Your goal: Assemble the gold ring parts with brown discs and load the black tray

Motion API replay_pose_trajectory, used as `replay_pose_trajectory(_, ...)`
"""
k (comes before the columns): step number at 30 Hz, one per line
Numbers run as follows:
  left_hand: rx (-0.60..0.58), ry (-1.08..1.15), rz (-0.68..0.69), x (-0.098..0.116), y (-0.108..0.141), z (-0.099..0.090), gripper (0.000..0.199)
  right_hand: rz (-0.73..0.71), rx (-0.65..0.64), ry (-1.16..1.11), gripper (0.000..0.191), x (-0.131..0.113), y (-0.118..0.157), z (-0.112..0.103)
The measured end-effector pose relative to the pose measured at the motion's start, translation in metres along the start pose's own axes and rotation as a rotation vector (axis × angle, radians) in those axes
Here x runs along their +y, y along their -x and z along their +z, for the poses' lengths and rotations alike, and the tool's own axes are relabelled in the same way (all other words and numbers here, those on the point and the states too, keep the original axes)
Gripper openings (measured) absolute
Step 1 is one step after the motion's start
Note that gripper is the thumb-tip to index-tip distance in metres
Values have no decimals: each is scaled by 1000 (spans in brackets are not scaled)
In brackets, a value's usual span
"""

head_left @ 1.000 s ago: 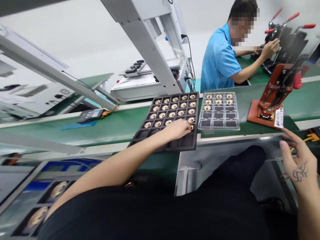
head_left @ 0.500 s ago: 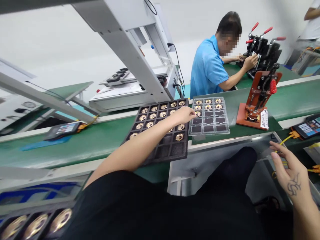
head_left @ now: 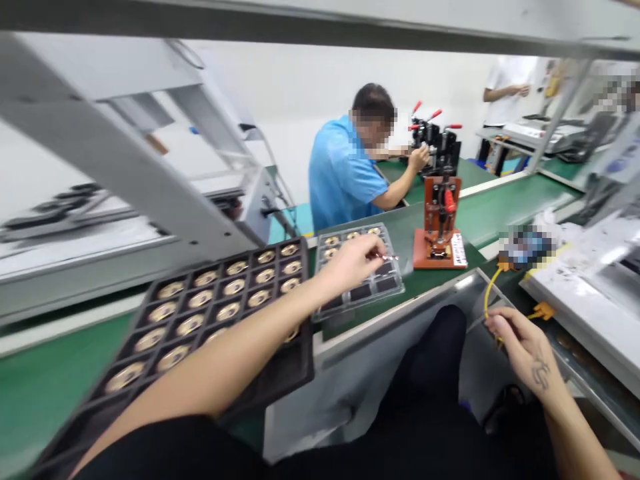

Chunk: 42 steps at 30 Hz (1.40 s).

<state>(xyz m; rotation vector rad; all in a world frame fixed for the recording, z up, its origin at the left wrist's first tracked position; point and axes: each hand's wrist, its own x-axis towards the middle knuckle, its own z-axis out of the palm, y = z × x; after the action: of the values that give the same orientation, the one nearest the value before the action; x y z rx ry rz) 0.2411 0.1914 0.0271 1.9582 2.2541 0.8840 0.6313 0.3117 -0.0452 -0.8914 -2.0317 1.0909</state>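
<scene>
My left hand pinches a small shiny metal part, seen nearly edge-on, above the clear plastic tray. Gold ring-shaped parts fill pockets in that tray's far rows; nearer pockets show dark bottoms. Under my left forearm lies a black foam tray with many gold ring-shaped parts in its pockets. My right hand is closed, thumb against fingertips, beside a yellow cable. Whether it grips the cable or something small is hidden.
A red-brown clamp fixture with a red handle stands right of the clear tray. Across the green bench, a person in blue works at black clamps with red handles. A white machine stands at right; a grey frame slants at left.
My left hand has lifted the metal part away from the clear tray's pockets, toward its right side. My right hand's spread fingers have closed. The view has turned rightward.
</scene>
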Motion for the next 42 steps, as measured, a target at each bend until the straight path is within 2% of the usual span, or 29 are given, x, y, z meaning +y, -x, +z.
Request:
replay_pose_trajectory(3,51,202,513,72,-18,28,10,-38,-29,-182,36,-29,-11,0)
replay_pose_trajectory(6,32,257,822,127,-35,55,13,-116,-50,-329,65,-50,-17,-12)
replay_pose_trajectory(7,24,249,884,140,-42,63,14,-123,-57,-337,68,-54,-16,-19)
replay_pose_trajectory(9,21,236,976,159,-54,78,15,-115,-28,-312,59,-57,-11,-34)
replay_pose_trajectory(11,32,247,1054,174,-65,91,15,-100,53,-269,49,-57,-3,-49)
replay_pose_trajectory(15,20,338,1170,206,-79,115,15,-47,187,-191,43,-49,17,-73)
replay_pose_trajectory(18,-77,430,1209,237,-92,134,19,-11,299,-114,43,-39,35,-98)
replay_pose_trajectory(22,-245,561,1130,298,-132,163,43,70,627,135,46,-20,69,-154)
replay_pose_trajectory(25,-317,575,1025,366,-175,189,40,143,828,319,48,-13,99,-198)
replay_pose_trajectory(27,-378,443,985,418,-201,206,34,167,887,391,49,-15,116,-219)
replay_pose_trajectory(30,-523,211,945,487,-230,231,37,191,930,448,49,-25,139,-235)
replay_pose_trajectory(32,-611,131,940,519,-242,245,40,218,954,455,50,-34,155,-239)
replay_pose_trajectory(34,-690,75,936,539,-253,254,39,252,980,450,52,-39,172,-241)
replay_pose_trajectory(38,-788,2,925,559,-267,264,36,289,1036,449,56,-41,193,-254)
replay_pose_trajectory(42,-788,21,897,569,-266,266,33,290,1027,486,61,-27,179,-285)
